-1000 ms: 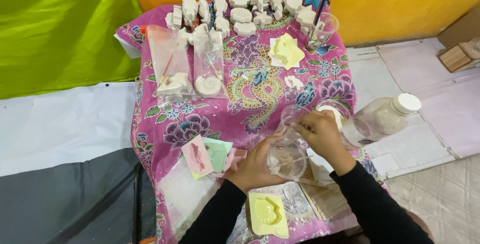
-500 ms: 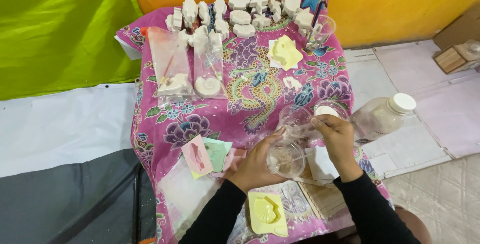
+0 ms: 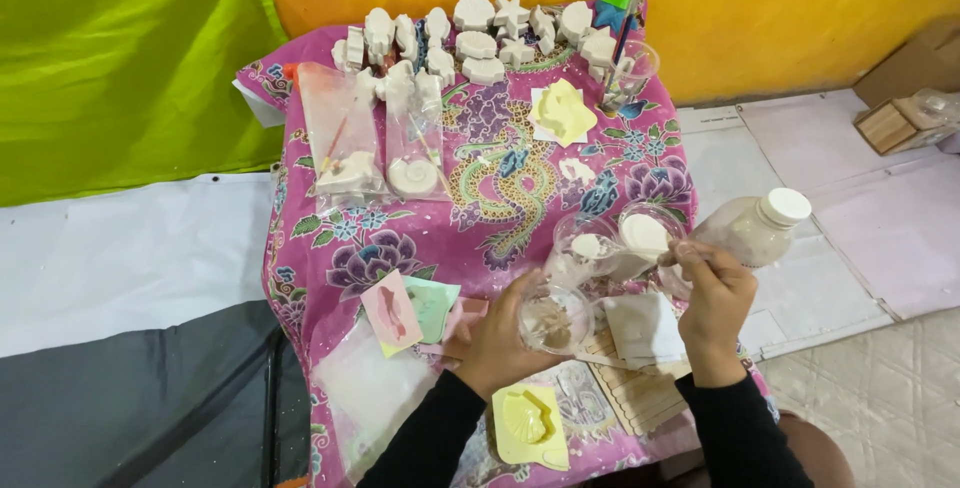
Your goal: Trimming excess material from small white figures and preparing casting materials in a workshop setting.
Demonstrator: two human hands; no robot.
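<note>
the clear plastic cup (image 3: 556,318) sits in the left hand (image 3: 497,340), whose fingers wrap around its side; a little brownish-white mix lies at its bottom. just right of the cup, the right hand (image 3: 712,298) is closed around something thin, too small to make out. just beyond the cup stand two more clear cups (image 3: 615,244), each with white powder inside. right of those lies a plastic bottle (image 3: 752,232) with a white cap, part full of pale powder. just below the cup rests a yellow shell mould (image 3: 529,422). well beyond it, a glass (image 3: 632,72) holds brushes, near rows of white plaster figures (image 3: 478,40) on the pink floral cloth (image 3: 340,258).
</note>
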